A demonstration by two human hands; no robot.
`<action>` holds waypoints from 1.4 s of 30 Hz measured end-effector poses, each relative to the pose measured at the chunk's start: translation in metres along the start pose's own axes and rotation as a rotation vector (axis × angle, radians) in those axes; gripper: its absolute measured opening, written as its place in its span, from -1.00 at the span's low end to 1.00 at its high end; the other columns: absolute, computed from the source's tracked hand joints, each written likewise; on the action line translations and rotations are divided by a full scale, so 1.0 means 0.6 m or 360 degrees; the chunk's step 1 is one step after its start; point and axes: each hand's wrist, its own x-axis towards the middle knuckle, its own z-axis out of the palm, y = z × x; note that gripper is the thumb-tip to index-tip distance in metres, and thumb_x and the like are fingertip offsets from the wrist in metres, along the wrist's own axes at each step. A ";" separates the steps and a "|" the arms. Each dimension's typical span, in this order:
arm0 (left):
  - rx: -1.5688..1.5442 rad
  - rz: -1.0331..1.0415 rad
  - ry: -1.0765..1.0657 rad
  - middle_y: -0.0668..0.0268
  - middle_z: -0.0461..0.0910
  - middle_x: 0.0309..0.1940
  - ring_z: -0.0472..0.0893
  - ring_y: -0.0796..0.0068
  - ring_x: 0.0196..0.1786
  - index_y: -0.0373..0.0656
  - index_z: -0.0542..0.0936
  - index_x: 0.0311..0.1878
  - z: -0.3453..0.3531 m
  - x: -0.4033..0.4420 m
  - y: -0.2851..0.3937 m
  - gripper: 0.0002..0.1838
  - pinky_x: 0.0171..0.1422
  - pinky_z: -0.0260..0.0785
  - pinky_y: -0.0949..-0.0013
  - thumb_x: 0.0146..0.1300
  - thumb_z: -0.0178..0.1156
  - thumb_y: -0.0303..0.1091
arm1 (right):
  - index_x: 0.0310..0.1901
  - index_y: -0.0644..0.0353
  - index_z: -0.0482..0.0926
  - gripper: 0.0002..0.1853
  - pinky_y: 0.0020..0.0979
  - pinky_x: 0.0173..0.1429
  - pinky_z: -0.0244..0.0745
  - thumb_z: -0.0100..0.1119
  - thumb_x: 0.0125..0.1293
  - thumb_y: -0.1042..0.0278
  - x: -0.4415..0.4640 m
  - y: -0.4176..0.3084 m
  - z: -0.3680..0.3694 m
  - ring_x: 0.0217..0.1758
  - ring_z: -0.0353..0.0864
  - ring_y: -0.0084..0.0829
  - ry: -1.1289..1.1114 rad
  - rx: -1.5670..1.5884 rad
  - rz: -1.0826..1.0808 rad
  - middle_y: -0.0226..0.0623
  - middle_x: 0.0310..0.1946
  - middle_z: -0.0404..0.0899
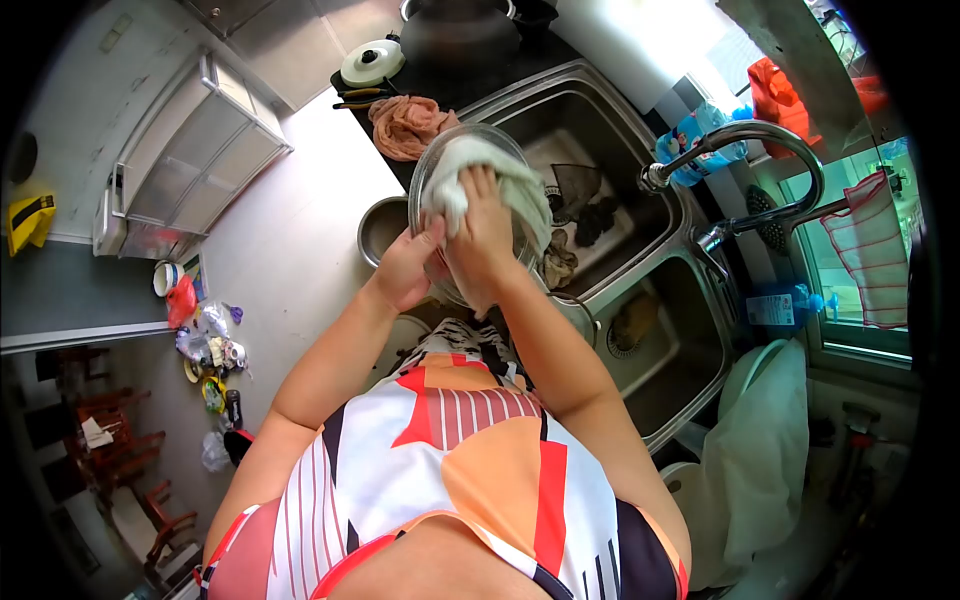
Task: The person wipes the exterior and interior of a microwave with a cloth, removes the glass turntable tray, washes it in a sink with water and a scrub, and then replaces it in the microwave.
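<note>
A round clear glass piece (pixel 430 158) with a rim, a lid or a bowl, is held tilted over the counter's edge beside the sink. My left hand (pixel 405 268) grips its near left side, thumb up along the rim. Pressed to the inside of the glass is a pale white-green cloth (pixel 475 155), bunched under the fingers of my right hand (pixel 480 225). One end of the cloth hangs over the right rim. Part of the glass is hidden by the cloth and my hands. Just left, a metal pot or bowl (pixel 378 230) shows its rim.
A double steel sink (pixel 690 225) with dark rags (pixel 597 220) and a curved faucet (pixel 815 170) lies right. Behind the glass are a pinkish cloth (pixel 410 125) and a white lid (pixel 372 62). Clutter (pixel 215 350) lines the white counter's (pixel 300 240) left edge.
</note>
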 end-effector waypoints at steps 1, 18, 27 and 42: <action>0.0189 0.0037 -0.0012 0.18 0.33 0.21 0.50 0.25 0.09 -0.02 0.02 0.42 0.003 -0.007 -0.003 -0.38 0.15 0.38 0.19 0.33 -0.02 -0.37 | 0.20 0.35 0.27 -0.41 -0.15 0.40 0.03 -0.16 0.25 0.08 0.028 0.012 0.010 0.37 0.08 0.10 0.0163 0.0019 -0.0007 0.15 0.25 0.20; 0.0027 0.0647 -0.0038 0.00 0.14 0.34 0.38 -0.26 0.18 0.03 0.11 0.38 0.002 0.002 0.049 -0.26 0.27 0.28 -0.09 0.02 -0.16 -0.55 | -0.11 0.19 0.50 -0.76 -0.38 -0.40 0.57 0.14 0.29 0.24 0.009 0.159 -0.042 -0.45 0.61 -0.40 0.0192 0.1992 0.1136 -0.34 -0.39 0.60; -0.0637 0.0787 0.0033 0.20 0.07 0.39 0.18 -0.35 0.29 0.11 0.25 0.22 -0.007 0.070 0.026 -0.43 0.35 0.12 -0.21 0.13 -0.14 -0.61 | -0.02 0.24 0.43 -0.72 -0.52 -0.22 0.51 0.07 0.34 0.27 -0.012 0.060 0.017 -0.27 0.59 -0.50 0.0757 0.2182 0.0909 -0.32 -0.21 0.57; -0.0537 0.1150 0.0242 0.10 0.04 0.39 -0.08 -0.37 0.38 -0.08 0.28 0.16 -0.099 -0.116 0.104 -0.49 0.44 -0.13 -0.26 0.09 -0.08 -0.66 | 0.05 -0.03 0.50 -0.44 0.14 0.25 0.04 0.19 -0.06 0.01 -0.026 0.111 0.123 0.32 0.20 -0.13 -0.0504 -0.0661 -0.0126 -0.23 0.20 0.35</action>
